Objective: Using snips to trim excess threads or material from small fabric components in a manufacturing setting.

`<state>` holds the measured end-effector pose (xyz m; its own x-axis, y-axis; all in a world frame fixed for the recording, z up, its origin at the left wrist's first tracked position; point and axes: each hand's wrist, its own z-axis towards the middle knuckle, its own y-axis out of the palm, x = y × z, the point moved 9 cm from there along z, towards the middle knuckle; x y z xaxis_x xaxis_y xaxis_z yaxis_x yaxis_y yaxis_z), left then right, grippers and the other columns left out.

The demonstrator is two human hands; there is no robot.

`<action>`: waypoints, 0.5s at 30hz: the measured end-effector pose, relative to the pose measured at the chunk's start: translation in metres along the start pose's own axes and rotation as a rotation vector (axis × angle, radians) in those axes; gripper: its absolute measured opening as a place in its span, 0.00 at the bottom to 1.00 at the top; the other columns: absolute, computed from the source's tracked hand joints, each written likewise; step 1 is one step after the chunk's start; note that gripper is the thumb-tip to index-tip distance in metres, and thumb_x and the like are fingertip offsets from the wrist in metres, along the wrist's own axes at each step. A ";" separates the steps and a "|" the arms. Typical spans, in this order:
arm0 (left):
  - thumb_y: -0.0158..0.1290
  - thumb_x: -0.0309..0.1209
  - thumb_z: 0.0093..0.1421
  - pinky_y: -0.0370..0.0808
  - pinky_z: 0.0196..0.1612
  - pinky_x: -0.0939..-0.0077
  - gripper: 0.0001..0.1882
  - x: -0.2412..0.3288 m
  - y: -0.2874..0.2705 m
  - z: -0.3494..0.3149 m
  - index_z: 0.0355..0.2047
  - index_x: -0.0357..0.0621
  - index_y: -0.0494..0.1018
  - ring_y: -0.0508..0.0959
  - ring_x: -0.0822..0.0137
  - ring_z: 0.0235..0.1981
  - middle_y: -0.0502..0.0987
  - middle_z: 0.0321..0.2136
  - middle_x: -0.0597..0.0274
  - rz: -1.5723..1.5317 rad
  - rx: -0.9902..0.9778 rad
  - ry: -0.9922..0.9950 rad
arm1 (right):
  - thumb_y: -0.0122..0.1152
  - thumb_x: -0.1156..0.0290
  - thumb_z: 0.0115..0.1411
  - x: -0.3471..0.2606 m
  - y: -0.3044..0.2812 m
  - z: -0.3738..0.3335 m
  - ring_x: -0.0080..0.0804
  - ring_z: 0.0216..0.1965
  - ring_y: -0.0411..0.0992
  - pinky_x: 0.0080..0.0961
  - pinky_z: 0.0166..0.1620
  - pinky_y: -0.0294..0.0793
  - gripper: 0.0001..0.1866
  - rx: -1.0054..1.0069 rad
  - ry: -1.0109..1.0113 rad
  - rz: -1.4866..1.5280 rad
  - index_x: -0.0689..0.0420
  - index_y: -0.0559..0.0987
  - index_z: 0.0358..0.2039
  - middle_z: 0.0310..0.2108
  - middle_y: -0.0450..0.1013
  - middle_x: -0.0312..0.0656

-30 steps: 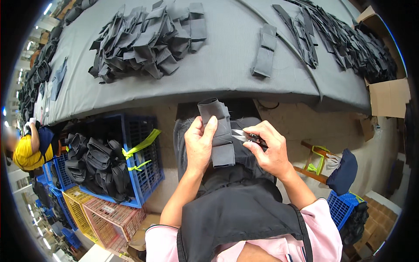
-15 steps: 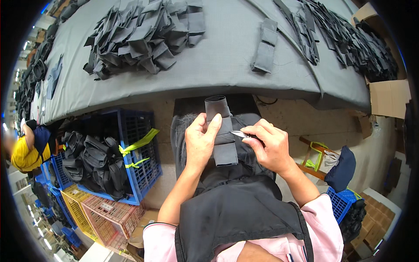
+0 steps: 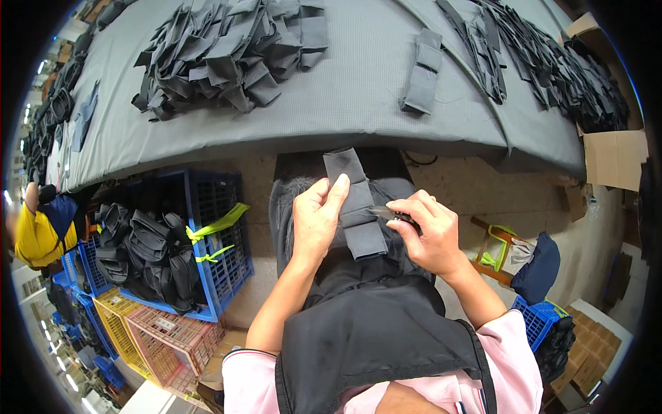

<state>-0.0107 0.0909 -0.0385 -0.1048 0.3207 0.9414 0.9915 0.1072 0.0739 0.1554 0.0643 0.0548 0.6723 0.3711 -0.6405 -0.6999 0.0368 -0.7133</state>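
My left hand [image 3: 316, 215] pinches a dark grey strip of sewn fabric [image 3: 355, 200] by its left edge, thumb on top. The strip hangs over my lap, stitched into several folded sections, its upper end lying flat. In my right hand [image 3: 429, 231] is a small pair of thread snips [image 3: 386, 212], closed around by the fingers. Their metal tips point left and reach the strip's right edge near a seam between sections. Whether the blades touch a thread is too small to tell. A black apron [image 3: 379, 338] covers my lap beneath both hands.
Ahead stands a grey-covered table [image 3: 345, 103] with a heap of fabric strips [image 3: 221, 55], a single strip [image 3: 422, 72] and more piles at right. Left are a blue crate [image 3: 231, 276] of black pieces and a pink crate [image 3: 165, 338]. A wooden stool [image 3: 493, 272] stands right; a person [image 3: 45, 231] is far left.
The strip has tilted, its upper end flattening and leaning left while its lower end swung slightly right. The snips have moved a little to the right with my right hand.
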 end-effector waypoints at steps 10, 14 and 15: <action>0.55 0.35 0.59 0.47 0.18 0.81 0.24 0.000 0.009 -0.003 0.13 0.44 0.55 0.51 0.83 0.19 0.54 0.14 0.78 0.054 0.014 0.054 | 0.65 0.71 0.45 -0.012 0.005 -0.001 0.32 0.20 0.68 0.25 0.24 0.65 0.10 0.017 -0.089 -0.030 0.55 0.75 0.29 0.23 0.68 0.35; 0.55 0.35 0.59 0.47 0.18 0.81 0.24 -0.003 0.010 -0.003 0.13 0.43 0.55 0.51 0.83 0.18 0.54 0.13 0.78 0.070 0.006 0.047 | 0.66 0.75 0.43 -0.016 0.006 -0.002 0.37 0.21 0.68 0.27 0.25 0.67 0.12 -0.003 -0.102 -0.045 0.59 0.75 0.30 0.22 0.71 0.41; 0.55 0.35 0.59 0.48 0.18 0.81 0.24 -0.003 0.010 -0.003 0.13 0.43 0.55 0.51 0.83 0.18 0.54 0.13 0.78 0.072 0.001 0.046 | 0.66 0.75 0.43 -0.017 0.006 -0.002 0.36 0.21 0.68 0.27 0.24 0.66 0.12 0.001 -0.115 -0.059 0.59 0.75 0.30 0.22 0.70 0.40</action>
<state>0.0001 0.0882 -0.0396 -0.0297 0.2842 0.9583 0.9962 0.0867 0.0051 0.1405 0.0559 0.0612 0.6803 0.4726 -0.5603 -0.6601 0.0627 -0.7486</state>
